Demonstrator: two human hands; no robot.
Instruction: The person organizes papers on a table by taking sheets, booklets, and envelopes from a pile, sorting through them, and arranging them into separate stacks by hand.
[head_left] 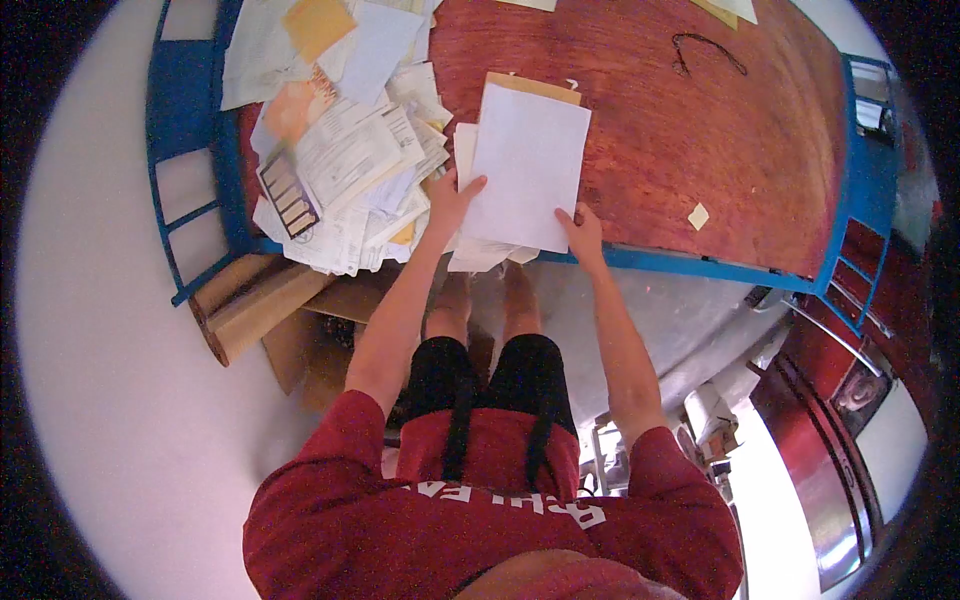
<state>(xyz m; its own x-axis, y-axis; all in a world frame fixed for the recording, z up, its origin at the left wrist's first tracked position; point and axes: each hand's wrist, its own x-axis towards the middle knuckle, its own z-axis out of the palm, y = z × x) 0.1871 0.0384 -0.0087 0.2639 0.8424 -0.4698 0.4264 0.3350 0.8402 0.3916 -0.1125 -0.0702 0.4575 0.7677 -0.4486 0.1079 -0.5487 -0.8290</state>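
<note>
A stack of white paper [530, 165] is held near the front edge of the red-brown wooden surface [640, 130]. My left hand [455, 205] grips its left side, with the thumb on top. At the lower right corner, my right hand [583, 232] pinches the sheets, thumb also on top. A tan sheet [535, 88] sticks out behind the top edge. More pale sheets [480, 255] show below and left of the stack. To the left spreads a loose pile of printed papers [350, 160].
Blue metal end frames [185, 130] stand left and right, joined by a blue front rail [700, 266]. A dark cord [710, 48] and a small pale scrap [698, 216] lie on the right. Cardboard [270, 310] sits below left. A yellow envelope [318, 28] tops the pile.
</note>
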